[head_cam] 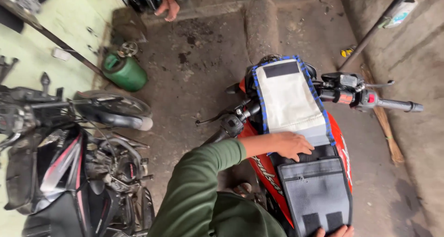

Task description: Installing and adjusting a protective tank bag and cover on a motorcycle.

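Right hand (335,231) at near edge, fingers on the bottom of the black tank cover (317,193) – grip can't be judged, mostly out of frame. Left hand (291,144) lies flat, fingers loosely spread, on the cover where black meets its white flap (289,100), holding nothing. Cover sits on the red motorcycle's tank (264,170). Handlebar (370,99) beyond. Black motorcycle (69,163) left – green gas cylinder (124,71) far left.

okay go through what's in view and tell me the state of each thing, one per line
Tank cover: flipped open, pale lining up.
Zip pouch: zipped shut.
Left hand: flat on the cover.
Right hand: fingertips on the pouch's lower edge.
Green cylinder: lying on the floor.
Black motorcycle: parked, panels partly off.
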